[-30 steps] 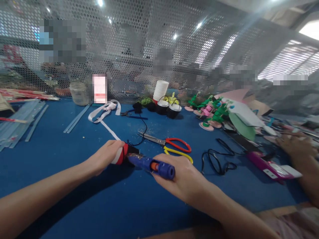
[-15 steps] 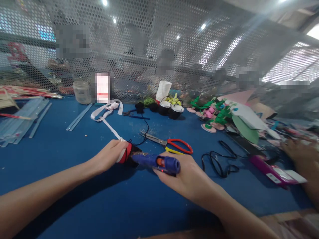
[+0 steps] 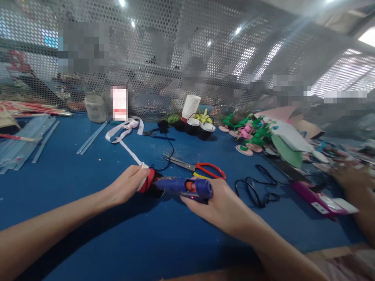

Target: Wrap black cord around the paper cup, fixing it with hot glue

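My left hand (image 3: 133, 181) is closed around a small red-and-black cup (image 3: 150, 181) lying on its side, its far parts hidden by my fingers and the tool. A white ribbon (image 3: 130, 151) runs from the cup back to a loose coil on the blue table. My right hand (image 3: 218, 201) grips a blue hot glue gun (image 3: 178, 186) with a small red light lit. The gun's nozzle end points left and meets the cup's dark part; whether it touches cannot be made out. Red-and-yellow handled scissors (image 3: 195, 168) lie just beyond the gun.
Behind lie pliers (image 3: 159, 135), two black buckets (image 3: 206, 132) and stacked white cups (image 3: 191, 107). Clear glue sticks (image 3: 27, 142) sit at left, green-and-pink figures (image 3: 249, 134) at right. A black cable (image 3: 258, 191) leads to a purple power strip (image 3: 316, 201), near another person's hand (image 3: 351, 179).
The glue gun's rear has lifted and turned slightly in my right hand. My left hand keeps its hold on the cup. The whole view has shifted a little.
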{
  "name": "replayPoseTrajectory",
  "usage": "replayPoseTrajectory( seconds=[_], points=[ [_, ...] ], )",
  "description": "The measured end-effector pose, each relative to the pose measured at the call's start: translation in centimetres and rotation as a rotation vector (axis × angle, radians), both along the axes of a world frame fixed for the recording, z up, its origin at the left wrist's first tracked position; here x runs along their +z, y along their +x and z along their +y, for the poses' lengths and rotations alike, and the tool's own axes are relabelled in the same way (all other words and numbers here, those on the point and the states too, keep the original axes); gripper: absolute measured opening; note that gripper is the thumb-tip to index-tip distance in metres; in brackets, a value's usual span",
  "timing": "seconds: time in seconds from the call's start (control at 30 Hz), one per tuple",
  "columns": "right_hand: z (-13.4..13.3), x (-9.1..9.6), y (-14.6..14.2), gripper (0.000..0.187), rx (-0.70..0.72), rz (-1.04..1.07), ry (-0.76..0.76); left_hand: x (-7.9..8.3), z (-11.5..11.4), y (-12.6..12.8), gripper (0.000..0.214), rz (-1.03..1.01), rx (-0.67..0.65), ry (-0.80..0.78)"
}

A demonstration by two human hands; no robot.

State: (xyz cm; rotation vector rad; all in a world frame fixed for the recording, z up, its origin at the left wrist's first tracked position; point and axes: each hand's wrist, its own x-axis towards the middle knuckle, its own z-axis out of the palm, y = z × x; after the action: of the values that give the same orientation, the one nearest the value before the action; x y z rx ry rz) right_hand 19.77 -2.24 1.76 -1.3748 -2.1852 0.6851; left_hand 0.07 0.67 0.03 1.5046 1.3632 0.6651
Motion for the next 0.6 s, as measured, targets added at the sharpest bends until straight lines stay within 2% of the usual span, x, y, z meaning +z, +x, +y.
replayPoseTrajectory(
  seconds=[0.17,0.33,0.47,0.6],
  points=[
    [0.13,-0.07,0.10,0.015,-0.046,0.009,0.018,0.06,-0.10,0.00,0.029,-0.008,-0.020,0.034],
    [0.15,-0.05,0.26,0.016,-0.010,0.025,-0.033,-0.17,-0.07,-0.12,0.029,-0.016,-0.054,0.048],
    [0.30,-0.08,0.49,0.015,-0.064,0.005,-0.020,-0.36,0.01,-0.24,0.030,-0.006,-0.092,0.061],
    [0.38,0.04,0.63,0.015,-0.049,0.025,-0.053,-0.29,-0.03,-0.24,0.028,0.037,-0.094,0.066]
  ],
)
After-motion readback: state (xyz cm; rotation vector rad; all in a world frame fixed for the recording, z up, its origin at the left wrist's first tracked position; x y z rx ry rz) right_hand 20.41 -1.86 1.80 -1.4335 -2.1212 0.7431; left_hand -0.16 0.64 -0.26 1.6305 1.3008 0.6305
